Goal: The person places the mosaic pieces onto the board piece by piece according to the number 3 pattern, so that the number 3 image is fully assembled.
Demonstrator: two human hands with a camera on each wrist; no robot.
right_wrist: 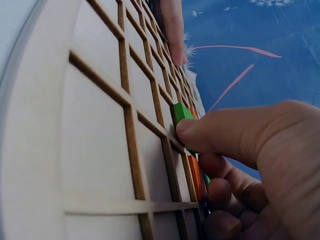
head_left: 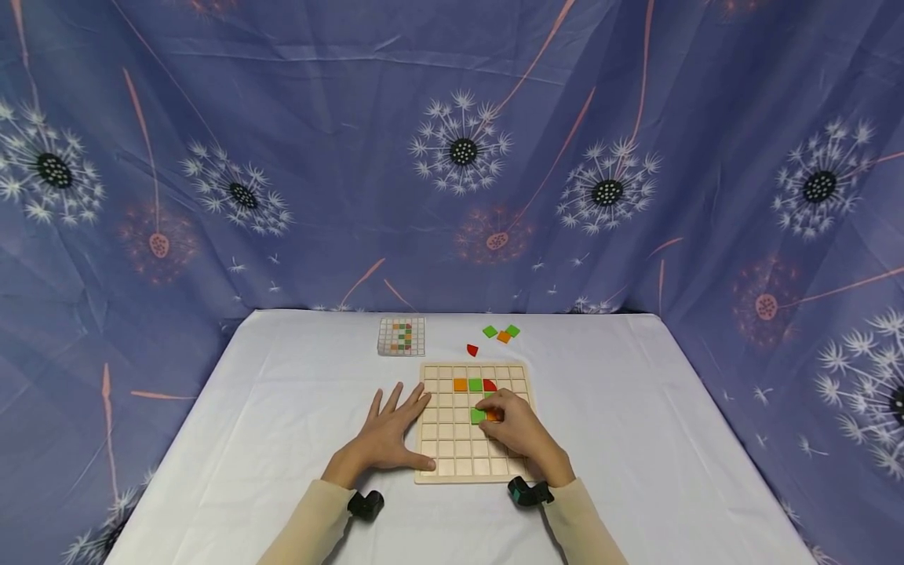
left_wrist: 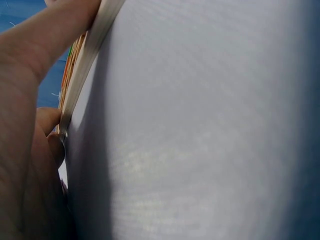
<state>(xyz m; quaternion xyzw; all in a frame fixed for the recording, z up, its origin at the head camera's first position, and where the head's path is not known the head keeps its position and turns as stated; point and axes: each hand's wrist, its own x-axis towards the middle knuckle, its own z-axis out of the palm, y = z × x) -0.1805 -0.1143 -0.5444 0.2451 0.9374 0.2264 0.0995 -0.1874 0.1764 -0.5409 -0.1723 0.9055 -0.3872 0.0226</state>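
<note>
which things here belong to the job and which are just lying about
Likely part of the job:
gridded board, left hand touching its edge
green tile pinched by the right hand
pieces set in the board
loose green tiles, loose orange tile, loose red piece
patterned grid card

Likely just surroundings:
white cloth
dandelion-print curtain
black wrist devices

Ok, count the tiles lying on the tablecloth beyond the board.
4: left green tile, right green tile, orange tile between them, and red tile nearer the board.
</note>
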